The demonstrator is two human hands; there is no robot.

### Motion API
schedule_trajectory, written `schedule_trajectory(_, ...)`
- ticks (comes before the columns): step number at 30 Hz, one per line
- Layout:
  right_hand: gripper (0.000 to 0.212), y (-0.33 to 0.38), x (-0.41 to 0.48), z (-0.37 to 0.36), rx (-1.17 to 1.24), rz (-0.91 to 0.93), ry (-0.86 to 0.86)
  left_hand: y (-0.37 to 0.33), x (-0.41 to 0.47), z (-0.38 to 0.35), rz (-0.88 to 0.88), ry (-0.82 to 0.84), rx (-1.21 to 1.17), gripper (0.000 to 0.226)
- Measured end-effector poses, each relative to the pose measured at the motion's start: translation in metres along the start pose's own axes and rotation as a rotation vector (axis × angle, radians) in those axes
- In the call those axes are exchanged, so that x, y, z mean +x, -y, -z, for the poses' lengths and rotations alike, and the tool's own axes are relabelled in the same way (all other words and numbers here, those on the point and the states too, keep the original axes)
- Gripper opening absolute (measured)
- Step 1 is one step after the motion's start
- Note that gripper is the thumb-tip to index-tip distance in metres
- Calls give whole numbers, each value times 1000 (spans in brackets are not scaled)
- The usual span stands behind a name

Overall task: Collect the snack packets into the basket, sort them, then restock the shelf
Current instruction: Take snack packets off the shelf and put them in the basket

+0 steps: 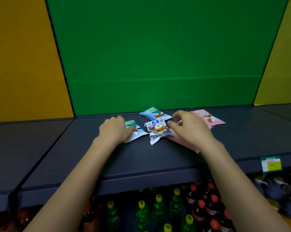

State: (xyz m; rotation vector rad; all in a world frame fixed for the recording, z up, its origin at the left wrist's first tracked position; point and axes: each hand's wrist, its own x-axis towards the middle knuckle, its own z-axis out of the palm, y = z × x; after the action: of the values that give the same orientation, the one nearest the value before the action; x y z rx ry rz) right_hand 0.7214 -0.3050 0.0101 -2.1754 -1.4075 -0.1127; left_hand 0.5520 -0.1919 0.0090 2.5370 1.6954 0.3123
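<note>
Several snack packets lie on the dark grey shelf (141, 158). My left hand (113, 129) rests with curled fingers on a light-blue packet (136, 133) at the left. A white and purple packet (156, 131) lies in the middle, and my right hand (189, 129) pinches its purple right edge between thumb and forefinger. A second light-blue packet (155, 113) sits behind it near the back wall. One pink packet (210, 119) lies at the far right, and another pink packet (183, 142) is partly hidden under my right hand. No basket is in view.
A green back panel (158, 56) closes the shelf, with yellow panels (21, 56) on either side. A price tag (271, 164) hangs on the shelf's front edge at right. Green and red-capped bottles (158, 208) stand on the shelf below.
</note>
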Motion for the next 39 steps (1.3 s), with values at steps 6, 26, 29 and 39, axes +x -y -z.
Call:
schedule_trajectory(6, 78, 9, 46, -29, -137, -107, 270, -20, 44, -30, 218, 83, -216, 100)
schedule_trajectory(26, 37, 57, 11, -39, 770, 205, 229, 77, -94, 12, 284, -296, -1161, 36)
schedule_trajectory(29, 32, 107, -30, -60, 974, 264, 443, 126, -169, 20, 437, -406, -1152, 44)
schedule_trajectory(39, 20, 284, -239, -149, 1141, 438, 1108, 267, -482, 5, 1034, -863, -980, 23)
